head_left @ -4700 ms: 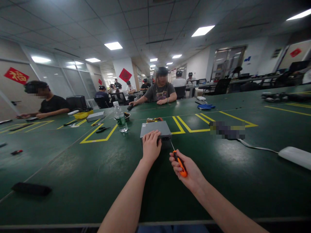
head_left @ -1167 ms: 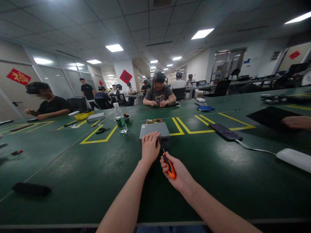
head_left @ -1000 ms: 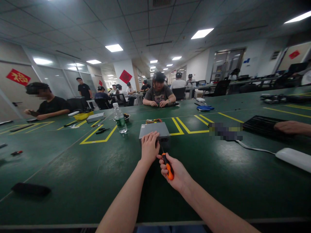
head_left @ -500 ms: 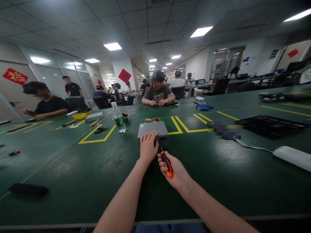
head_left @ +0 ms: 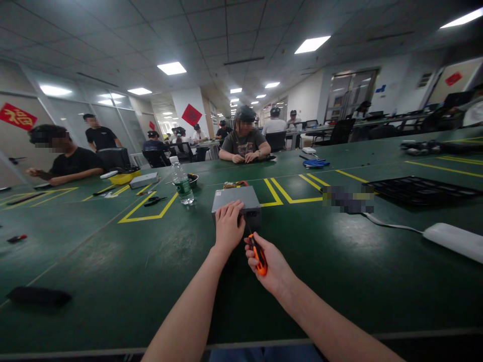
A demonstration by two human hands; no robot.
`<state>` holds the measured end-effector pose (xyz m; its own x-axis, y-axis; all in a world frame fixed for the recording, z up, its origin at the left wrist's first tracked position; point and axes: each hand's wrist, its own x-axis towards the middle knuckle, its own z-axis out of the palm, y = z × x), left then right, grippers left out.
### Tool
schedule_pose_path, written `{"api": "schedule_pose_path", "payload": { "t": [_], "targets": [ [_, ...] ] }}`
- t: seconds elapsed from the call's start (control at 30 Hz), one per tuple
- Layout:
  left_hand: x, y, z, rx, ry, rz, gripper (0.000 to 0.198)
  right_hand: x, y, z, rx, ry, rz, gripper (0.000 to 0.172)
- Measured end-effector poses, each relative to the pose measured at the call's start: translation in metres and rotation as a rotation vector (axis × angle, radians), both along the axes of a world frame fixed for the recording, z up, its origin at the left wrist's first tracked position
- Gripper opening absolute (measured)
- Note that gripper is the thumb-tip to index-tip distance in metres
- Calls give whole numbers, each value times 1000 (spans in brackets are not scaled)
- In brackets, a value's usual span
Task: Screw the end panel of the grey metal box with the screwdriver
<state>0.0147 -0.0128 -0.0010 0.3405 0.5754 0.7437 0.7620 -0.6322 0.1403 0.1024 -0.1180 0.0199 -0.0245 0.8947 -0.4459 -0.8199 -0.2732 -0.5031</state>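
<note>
A grey metal box point(head_left: 247, 196) with a socket in its near face stands on the green table point(head_left: 158, 291). My left hand point(head_left: 229, 224) rests on its top and near edge, fingers bent over the metal. In my right hand point(head_left: 266, 256) is an orange and black screwdriver point(head_left: 258, 255), its shaft pointing at the near face of the box. Whether the tip touches a screw is too small to tell. Colourful cables point(head_left: 236, 184) show behind the box.
A water bottle point(head_left: 182, 182) and a dark bowl point(head_left: 192, 180) stand left of the box. Rightward lie a black grid-like panel point(head_left: 418, 191) and a white power strip point(head_left: 453, 241). A black pouch point(head_left: 39, 295) lies front left. A person point(head_left: 245, 138) sits opposite.
The whole view has shifted slightly. Both hands keep nearly the same places at the box, and the screwdriver is still in my right hand.
</note>
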Motion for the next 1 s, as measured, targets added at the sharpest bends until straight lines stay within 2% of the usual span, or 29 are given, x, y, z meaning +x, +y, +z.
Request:
{"api": "schedule_pose_path", "payload": {
  "t": [0.17, 0.33, 0.53, 0.73, 0.9, 1.0],
  "targets": [
    [0, 0, 0, -2, -2, 6, 38, 1, 0, 0, 8, -4, -16, 17],
    [1, 1, 0, -7, 0, 7, 38, 0, 0, 1, 21, 29, 54, 27],
    [1, 0, 0, -5, -8, 12, 34, 1, 1, 0, 14, 1, -8, 16],
    [1, 0, 0, 0, -15, 17, 33, 0, -1, 0, 17, 4, 41, 26],
    [1, 0, 1, -5, -16, 16, 33, 0, 0, -2, 4, -36, -12, 17],
    [1, 1, 0, -5, -14, 15, 32, 1, 0, -2, 24, -20, 3, 20]
  ]
}}
